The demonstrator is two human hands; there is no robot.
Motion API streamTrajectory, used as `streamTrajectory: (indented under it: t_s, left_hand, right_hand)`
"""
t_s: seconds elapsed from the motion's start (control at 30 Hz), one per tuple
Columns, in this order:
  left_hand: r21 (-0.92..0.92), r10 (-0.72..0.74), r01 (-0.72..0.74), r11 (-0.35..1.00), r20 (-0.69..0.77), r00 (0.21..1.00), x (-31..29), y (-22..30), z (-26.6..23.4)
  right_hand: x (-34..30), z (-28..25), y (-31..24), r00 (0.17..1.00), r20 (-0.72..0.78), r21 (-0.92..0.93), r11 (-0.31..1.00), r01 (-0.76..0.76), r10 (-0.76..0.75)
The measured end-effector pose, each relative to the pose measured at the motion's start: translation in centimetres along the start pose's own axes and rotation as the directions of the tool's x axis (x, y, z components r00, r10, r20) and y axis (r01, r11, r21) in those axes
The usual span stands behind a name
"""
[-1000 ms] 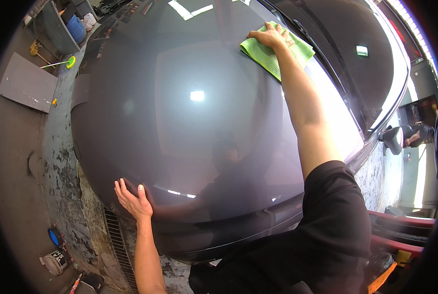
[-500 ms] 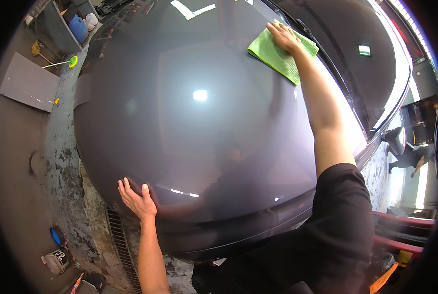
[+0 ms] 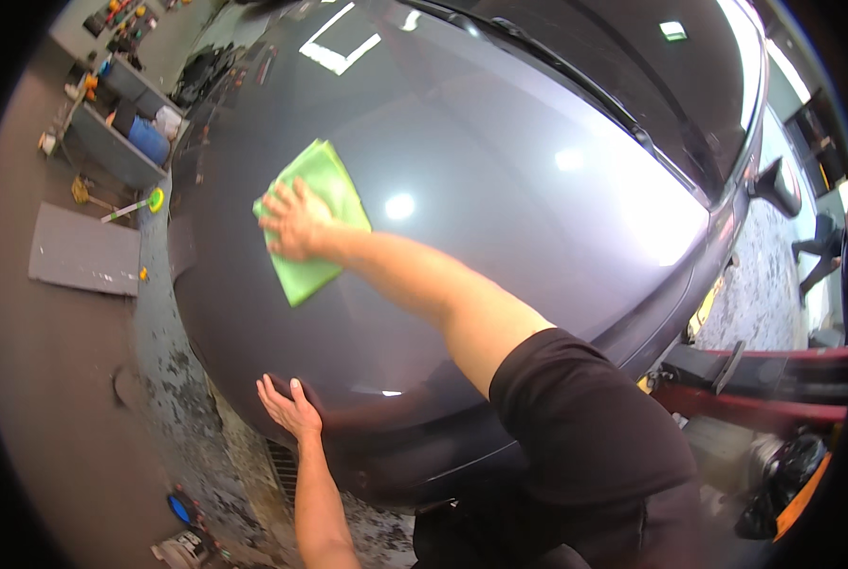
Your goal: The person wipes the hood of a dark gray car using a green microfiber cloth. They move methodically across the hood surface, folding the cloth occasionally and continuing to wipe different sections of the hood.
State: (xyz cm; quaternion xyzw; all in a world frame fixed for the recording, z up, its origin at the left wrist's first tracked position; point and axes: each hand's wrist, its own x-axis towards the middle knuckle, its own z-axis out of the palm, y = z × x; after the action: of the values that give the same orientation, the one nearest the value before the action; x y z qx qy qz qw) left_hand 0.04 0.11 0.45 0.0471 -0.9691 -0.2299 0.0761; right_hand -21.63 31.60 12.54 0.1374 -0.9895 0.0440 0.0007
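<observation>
A glossy dark grey car hood (image 3: 500, 190) fills the middle of the head view, with bright light reflections on it. My right hand (image 3: 296, 220) lies flat with fingers spread on a light green cloth (image 3: 301, 282), pressing it against the hood's left part. The cloth is spread out, its corners showing around the hand. Nearer to me, my left hand (image 3: 291, 408) rests open on the hood's near left edge, fingers stretched and nothing in them.
Beyond the hood are the windshield wiper (image 3: 623, 123) and a side mirror (image 3: 780, 188). A red and black lift arm (image 3: 765, 384) stands at right, a person's legs (image 3: 820, 254) farther off. On the left are a grey panel (image 3: 82, 251), a green-headed brush (image 3: 156, 200) and a blue container (image 3: 147, 140).
My right hand has swept the green cloth from near the windshield across to the hood's left part. The left hand stays on the near edge. The whole view has shifted.
</observation>
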Motion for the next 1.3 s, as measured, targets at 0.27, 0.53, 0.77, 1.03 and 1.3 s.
streamTrajectory:
  t_s: [0.27,0.53,0.77,1.03,1.3]
  left_hand:
    - [0.035,0.039,-0.038,0.999,-0.039,0.998,0.8,-1.0,1.1]
    - [0.040,0.062,-0.058,0.997,-0.083,0.995,0.3,-1.0,0.9]
    - [0.053,0.020,-0.018,0.998,-0.046,0.999,-0.2,-0.2,0.9]
    - [-0.095,-0.072,0.103,0.990,0.283,0.956,0.4,0.9,-2.6]
    - [-0.447,0.361,-0.288,0.847,0.084,0.929,-0.2,-26.6,-11.5]
  right_hand:
    - [-16.1,-6.3,22.0,0.799,-0.200,0.130,0.823,-0.553,0.568]
    - [-29.8,-6.4,26.7,0.546,-0.269,-0.009,0.565,-0.825,0.793]
    - [-24.5,-1.8,11.0,0.579,-0.253,-0.032,0.592,-0.805,0.775]
    - [-20.8,5.8,-20.4,0.826,-0.181,-0.057,0.833,-0.551,0.534]
    - [-24.4,11.6,-31.5,0.630,-0.263,-0.149,0.614,-0.775,0.731]
